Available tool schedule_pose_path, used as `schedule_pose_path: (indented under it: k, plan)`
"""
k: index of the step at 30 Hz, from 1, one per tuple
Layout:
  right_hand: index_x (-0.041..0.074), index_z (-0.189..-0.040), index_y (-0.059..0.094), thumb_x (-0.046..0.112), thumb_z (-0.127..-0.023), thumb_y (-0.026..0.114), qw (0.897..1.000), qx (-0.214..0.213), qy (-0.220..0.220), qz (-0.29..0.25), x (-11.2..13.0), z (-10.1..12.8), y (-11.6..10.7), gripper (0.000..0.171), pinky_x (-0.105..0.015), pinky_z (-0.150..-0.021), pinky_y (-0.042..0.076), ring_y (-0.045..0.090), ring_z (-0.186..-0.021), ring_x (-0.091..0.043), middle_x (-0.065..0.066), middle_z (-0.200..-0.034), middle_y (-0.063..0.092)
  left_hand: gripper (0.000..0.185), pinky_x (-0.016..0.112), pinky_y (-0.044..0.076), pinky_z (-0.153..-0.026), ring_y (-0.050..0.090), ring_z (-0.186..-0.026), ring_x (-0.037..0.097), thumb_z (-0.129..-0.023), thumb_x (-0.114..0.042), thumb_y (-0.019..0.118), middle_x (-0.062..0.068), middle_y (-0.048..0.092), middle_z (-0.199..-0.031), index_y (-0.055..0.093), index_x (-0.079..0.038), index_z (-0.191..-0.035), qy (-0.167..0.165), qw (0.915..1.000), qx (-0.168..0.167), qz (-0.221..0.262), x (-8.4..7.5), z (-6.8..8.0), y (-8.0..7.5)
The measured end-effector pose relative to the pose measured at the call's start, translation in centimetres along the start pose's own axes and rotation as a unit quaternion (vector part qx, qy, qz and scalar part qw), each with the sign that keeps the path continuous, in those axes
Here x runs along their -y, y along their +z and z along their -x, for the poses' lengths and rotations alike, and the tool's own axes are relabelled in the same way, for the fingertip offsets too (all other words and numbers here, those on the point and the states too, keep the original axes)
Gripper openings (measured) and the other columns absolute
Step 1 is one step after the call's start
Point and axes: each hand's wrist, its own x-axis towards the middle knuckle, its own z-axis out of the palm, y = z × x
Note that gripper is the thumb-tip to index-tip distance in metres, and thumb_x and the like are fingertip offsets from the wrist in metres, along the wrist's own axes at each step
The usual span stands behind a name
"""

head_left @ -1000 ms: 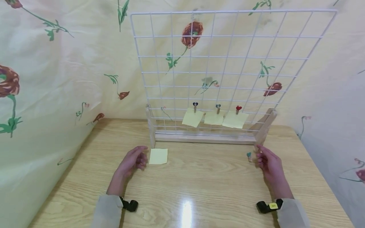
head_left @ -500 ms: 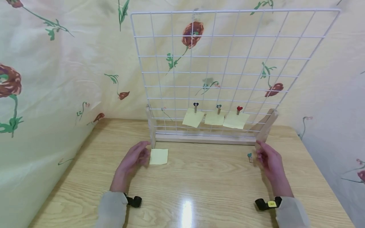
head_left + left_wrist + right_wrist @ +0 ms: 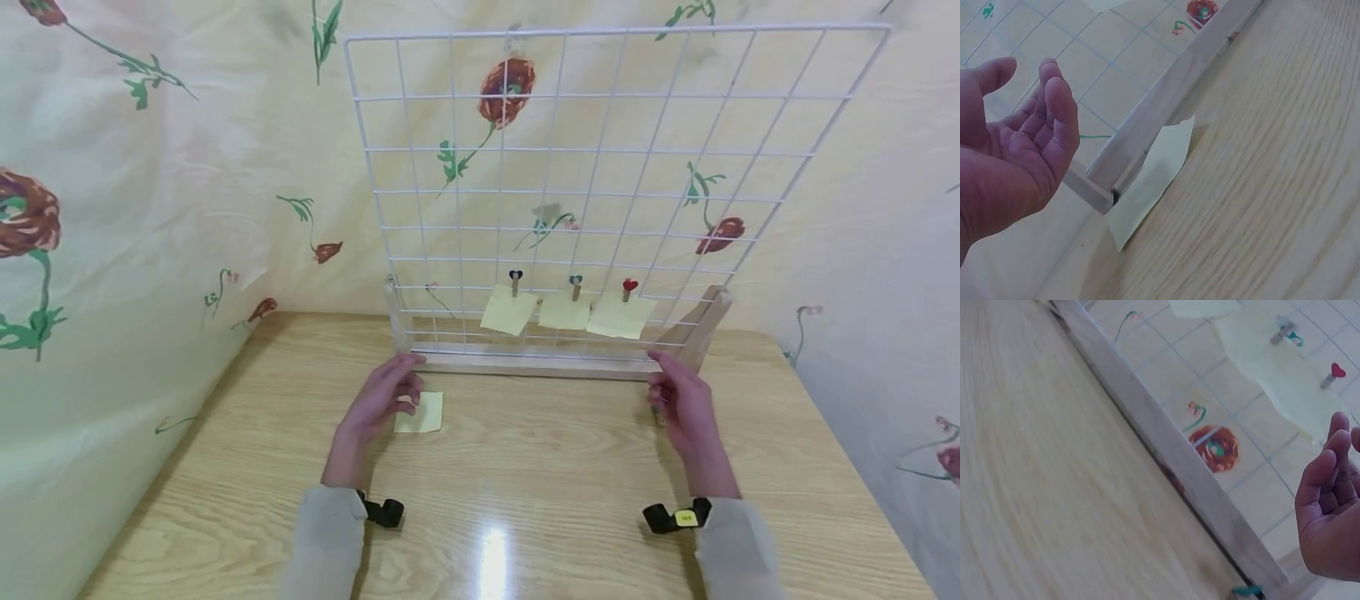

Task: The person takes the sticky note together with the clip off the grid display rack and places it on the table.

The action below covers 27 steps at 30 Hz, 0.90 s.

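Note:
My left hand (image 3: 384, 396) hovers over a pale yellow paper note (image 3: 429, 417) on the table, its fingers loosely curled around nothing. In the left wrist view the note (image 3: 1154, 178) curls up off the wood below the hand. My right hand (image 3: 684, 404), also holding nothing, is above a small clothespin with a teal heart (image 3: 1247, 591), mostly hidden by that hand in the head view. Both hands are just in front of the wooden base (image 3: 525, 365) of a white wire grid (image 3: 600, 150). Three notes hang on it from heart clothespins: dark blue (image 3: 515, 282), blue-grey (image 3: 576, 287) and red (image 3: 628, 289).
The grid stands upright between wooden side feet (image 3: 701, 329) toward the back of the wood-grain table (image 3: 525, 467). Flower-patterned cloth (image 3: 150, 250) covers the walls behind and to the left. Each wrist wears a black camera (image 3: 384, 512).
Both hands have moved inward and forward toward the grid. The left now covers part of the loose note, and the right covers much of the teal-heart clothespin. The hanging notes stay put.

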Motion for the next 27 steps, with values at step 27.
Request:
schedule_pose_path:
  k: [27]
  plan:
    - [0.010, -0.106, 0.072, 0.021, -0.098, 0.057, 0.999, -0.004, -0.014, 0.032, -2.0, -2.0, 5.8, 0.020, -0.015, -0.049, 0.043, 0.053, -0.055, -0.007, 0.001, -0.068, 0.066, 0.043, 0.023, 0.048, -0.056, 0.057, -0.063, 0.012, -0.099, -0.038, 0.053, 0.000, 0.062, -0.080, 0.055, -0.003, -0.123, 0.029, 0.9990, 0.031, 0.016, 0.0, -3.4, 4.0]
